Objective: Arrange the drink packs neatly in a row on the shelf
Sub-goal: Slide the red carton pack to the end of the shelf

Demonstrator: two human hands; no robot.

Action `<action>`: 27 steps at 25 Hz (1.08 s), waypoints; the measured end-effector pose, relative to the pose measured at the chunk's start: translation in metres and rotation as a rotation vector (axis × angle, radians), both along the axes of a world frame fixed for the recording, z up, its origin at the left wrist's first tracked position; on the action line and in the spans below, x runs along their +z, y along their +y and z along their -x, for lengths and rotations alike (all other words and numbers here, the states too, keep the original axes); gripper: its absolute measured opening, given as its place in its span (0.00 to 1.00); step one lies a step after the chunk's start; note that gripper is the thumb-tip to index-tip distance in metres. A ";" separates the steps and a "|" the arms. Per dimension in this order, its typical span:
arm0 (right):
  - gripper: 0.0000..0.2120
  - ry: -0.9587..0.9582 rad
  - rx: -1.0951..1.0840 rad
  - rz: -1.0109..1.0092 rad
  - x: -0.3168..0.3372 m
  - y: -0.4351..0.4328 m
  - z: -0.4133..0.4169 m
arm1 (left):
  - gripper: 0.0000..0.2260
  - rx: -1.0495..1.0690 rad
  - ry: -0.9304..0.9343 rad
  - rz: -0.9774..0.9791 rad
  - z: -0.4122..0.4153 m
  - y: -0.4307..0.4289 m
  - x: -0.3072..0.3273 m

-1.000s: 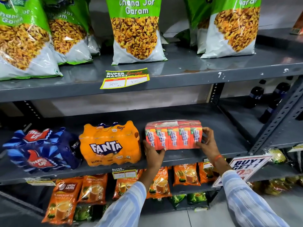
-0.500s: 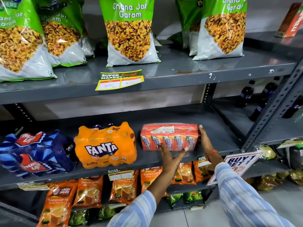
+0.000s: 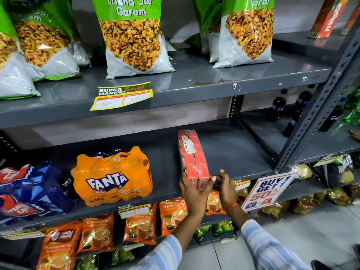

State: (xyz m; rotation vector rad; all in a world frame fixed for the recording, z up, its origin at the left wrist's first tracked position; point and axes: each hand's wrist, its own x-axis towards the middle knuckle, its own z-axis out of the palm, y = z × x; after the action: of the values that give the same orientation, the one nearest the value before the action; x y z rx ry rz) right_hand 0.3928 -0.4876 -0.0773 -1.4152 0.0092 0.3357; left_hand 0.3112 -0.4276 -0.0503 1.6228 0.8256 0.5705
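Observation:
A red pack of juice cartons (image 3: 191,156) lies on the middle grey shelf (image 3: 233,149), its narrow end facing me and its length running to the back. My left hand (image 3: 192,193) grips that near end at the shelf's front edge. My right hand (image 3: 227,189) is just right of the pack's near corner, fingers apart, fingertips by the pack. To the left stands an orange Fanta pack (image 3: 113,175), and further left a blue Thums Up pack (image 3: 33,191). A gap separates the red pack from the Fanta pack.
Green snack bags (image 3: 132,36) stand on the shelf above. Orange tea pouches (image 3: 140,225) hang below the middle shelf. A "Buy 1 Get 1" sign (image 3: 267,190) sticks out at the right. Dark bottles (image 3: 276,108) stand on the neighbouring shelf behind a perforated upright (image 3: 319,106).
The red pack has turned from broadside to end-on, its long side now running back into the shelf. My left hand moved to its near end; my right hand came off its right side.

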 end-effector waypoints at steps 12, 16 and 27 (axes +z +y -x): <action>0.22 0.048 0.012 -0.039 0.008 0.013 -0.019 | 0.29 0.001 -0.006 0.028 0.020 0.059 0.007; 0.19 -0.076 -0.131 0.282 0.023 0.025 -0.065 | 0.28 -0.260 0.067 0.133 0.027 0.098 0.013; 0.11 -0.231 -0.135 0.018 0.004 0.038 -0.057 | 0.15 0.198 -0.123 0.094 0.036 0.086 -0.006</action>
State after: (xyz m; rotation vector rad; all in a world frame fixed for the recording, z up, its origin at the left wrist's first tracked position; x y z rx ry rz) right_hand 0.4494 -0.4496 -0.0735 -1.4561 -0.0802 0.0596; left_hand 0.2756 -0.3413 -0.0562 1.4148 0.9137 0.7523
